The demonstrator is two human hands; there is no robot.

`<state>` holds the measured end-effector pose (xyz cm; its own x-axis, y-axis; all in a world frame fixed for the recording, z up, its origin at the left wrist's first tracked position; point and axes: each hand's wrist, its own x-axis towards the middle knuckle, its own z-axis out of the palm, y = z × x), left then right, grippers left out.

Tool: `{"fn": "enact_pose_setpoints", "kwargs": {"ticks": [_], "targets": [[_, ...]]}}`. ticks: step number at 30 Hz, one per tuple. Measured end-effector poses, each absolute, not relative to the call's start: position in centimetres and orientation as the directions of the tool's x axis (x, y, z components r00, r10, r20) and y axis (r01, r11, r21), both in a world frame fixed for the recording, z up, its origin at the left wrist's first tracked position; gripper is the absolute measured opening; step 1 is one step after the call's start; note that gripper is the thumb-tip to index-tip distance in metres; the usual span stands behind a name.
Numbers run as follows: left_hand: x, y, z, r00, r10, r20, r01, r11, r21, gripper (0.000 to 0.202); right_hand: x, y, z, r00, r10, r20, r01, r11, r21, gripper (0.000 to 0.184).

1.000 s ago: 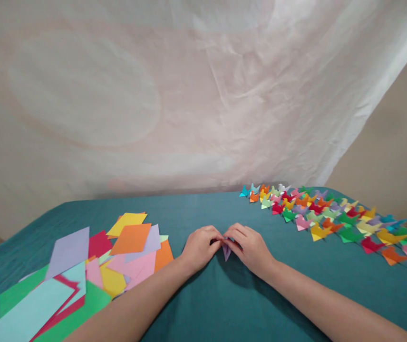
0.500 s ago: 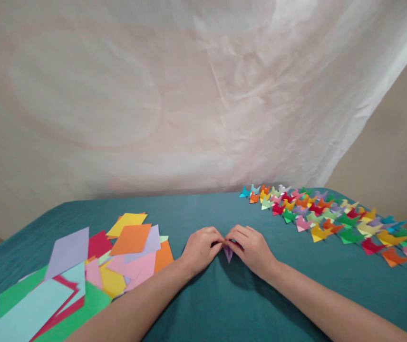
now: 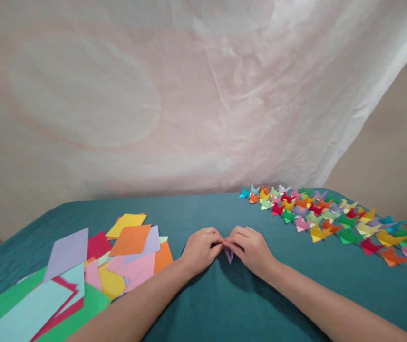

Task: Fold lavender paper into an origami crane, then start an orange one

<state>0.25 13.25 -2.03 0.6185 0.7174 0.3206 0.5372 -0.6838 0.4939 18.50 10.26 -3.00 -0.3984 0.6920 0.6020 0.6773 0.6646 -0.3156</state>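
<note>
My left hand (image 3: pixel 203 248) and right hand (image 3: pixel 251 245) met at a small folded piece of purple paper (image 3: pixel 229 255), roughly midway between the left and right edges of the green tabletop (image 3: pixel 196 304). Both hands were nearly closed, thumbs and fingertips pinching the paper and hiding most of it. Compared with a second earlier, the grip looked the same; only the purple tip, pointing down toward me, had shifted slightly to the right. I could not tell whether it touched the tabletop. The loose coloured sheets (image 3: pixel 130 240) stayed heaped near the left edge, and the paper birds (image 3: pixel 320 232) stayed lined up from the far edge down the right side.
</note>
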Motion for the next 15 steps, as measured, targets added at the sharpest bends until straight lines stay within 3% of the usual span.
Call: {"fn": "enact_pose_setpoints", "kwargs": {"ticks": [5,15], "targets": [[0.2,13.2,-2.1,0.611,0.723,0.322,0.543,-0.679,0.493,0.014,18.4,10.0,-2.6,-0.414,0.698,0.585,0.683,0.662,-0.308,0.026],[0.2,13.2,-1.6,0.64,0.711,0.29,0.537,-0.684,0.494,0.017,20.3,10.1,-2.5,-0.444,0.768,0.462,0.686,0.623,-0.376,0.015]]}}
